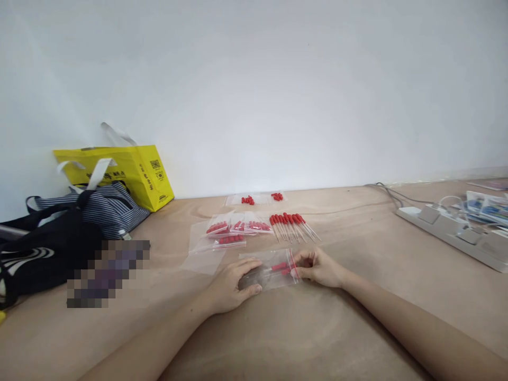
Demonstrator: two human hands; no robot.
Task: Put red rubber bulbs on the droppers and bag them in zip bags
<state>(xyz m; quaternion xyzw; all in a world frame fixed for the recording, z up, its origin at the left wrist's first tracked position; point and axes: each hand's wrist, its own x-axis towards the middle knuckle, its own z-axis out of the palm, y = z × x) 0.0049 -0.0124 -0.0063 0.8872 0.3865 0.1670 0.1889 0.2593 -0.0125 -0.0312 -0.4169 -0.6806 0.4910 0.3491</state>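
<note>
A clear zip bag with red-handled pieces inside lies on the wooden table. My left hand rests on the bag's left end, fingers and thumb apart. At the right end, my right hand pinches the bag's red-lined opening between thumb and fingers. Just behind it, several red-handled tools with thin metal shafts lie fanned out. To their left are several filled bags with red pieces, overlapping each other. Flat clear bags lie behind my left hand.
Near the wall are small red pieces on clear plastic. At left stand a yellow bag, a striped bag and a black bag, beside a pixelated object. A white power strip with cables lies at right.
</note>
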